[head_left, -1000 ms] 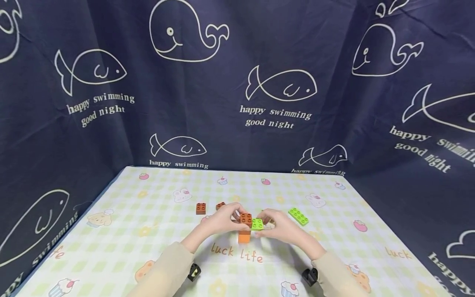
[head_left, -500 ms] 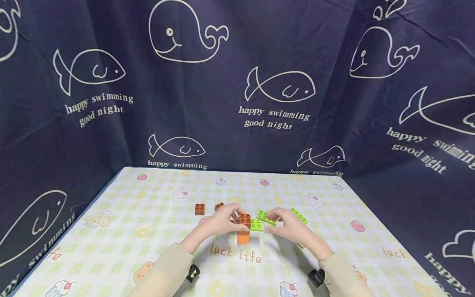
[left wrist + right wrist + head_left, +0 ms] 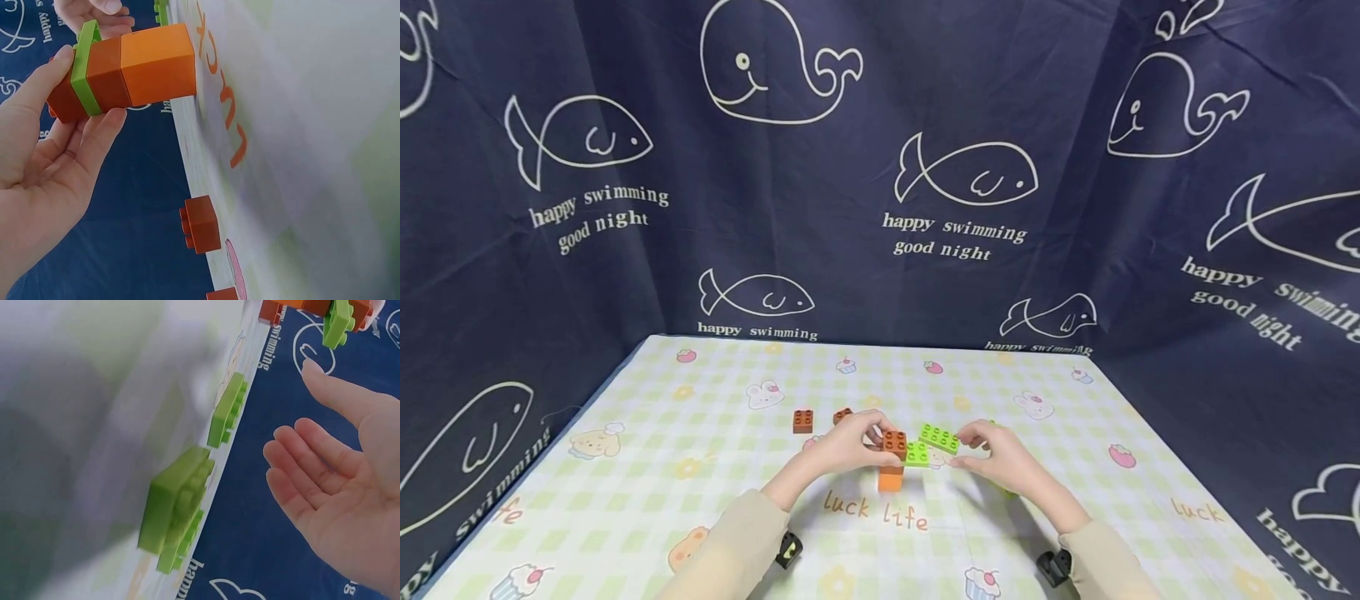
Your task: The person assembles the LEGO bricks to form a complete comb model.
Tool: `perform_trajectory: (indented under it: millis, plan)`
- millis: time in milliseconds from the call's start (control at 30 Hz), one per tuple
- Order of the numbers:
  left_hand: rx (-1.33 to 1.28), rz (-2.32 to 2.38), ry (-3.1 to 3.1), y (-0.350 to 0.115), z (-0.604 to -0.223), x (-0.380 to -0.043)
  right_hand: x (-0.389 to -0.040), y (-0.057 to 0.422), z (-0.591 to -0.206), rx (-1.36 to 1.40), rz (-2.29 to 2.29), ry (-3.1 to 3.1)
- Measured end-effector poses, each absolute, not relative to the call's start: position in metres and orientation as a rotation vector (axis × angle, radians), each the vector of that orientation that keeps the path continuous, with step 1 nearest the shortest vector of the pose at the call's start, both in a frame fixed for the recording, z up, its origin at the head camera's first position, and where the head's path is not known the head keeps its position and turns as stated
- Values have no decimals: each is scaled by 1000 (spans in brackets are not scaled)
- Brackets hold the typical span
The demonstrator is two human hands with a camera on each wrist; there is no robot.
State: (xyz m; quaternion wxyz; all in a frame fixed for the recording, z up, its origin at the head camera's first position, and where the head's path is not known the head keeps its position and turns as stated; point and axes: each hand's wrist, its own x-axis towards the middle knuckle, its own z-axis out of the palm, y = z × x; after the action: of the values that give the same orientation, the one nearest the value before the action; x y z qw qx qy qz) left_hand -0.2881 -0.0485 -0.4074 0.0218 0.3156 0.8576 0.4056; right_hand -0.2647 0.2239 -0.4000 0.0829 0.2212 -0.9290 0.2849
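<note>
My left hand pinches a small tower of building bricks between thumb and fingers. From the bottom it has an orange brick, a reddish-brown brick, a light green plate and another reddish-brown brick on top. The green plate juts out to the right of the tower. My right hand holds nothing, its fingers loosely bent, to the right of the tower. Near its fingertips lies a long green plate with studs up.
Two loose reddish-brown bricks, one at the left and one partly behind my left hand, lie on the patterned cloth. More green bricks lie beneath my right hand, mostly hidden in the head view. A dark blue curtain hangs behind.
My right hand has left the green plate on the tower and moved to the right, uncovering the long green plate behind. The left hand and tower have stayed in place.
</note>
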Motion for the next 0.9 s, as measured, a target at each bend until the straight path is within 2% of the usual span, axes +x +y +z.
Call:
perform_trajectory:
  millis: [467,900]
  plan:
    - [970,1253,2645,-49,-405,-287,-266,240,-404,488,836,-2809]
    - [967,1248,2633,-50,-406,-290,-265,253,-406,456,824,-2825]
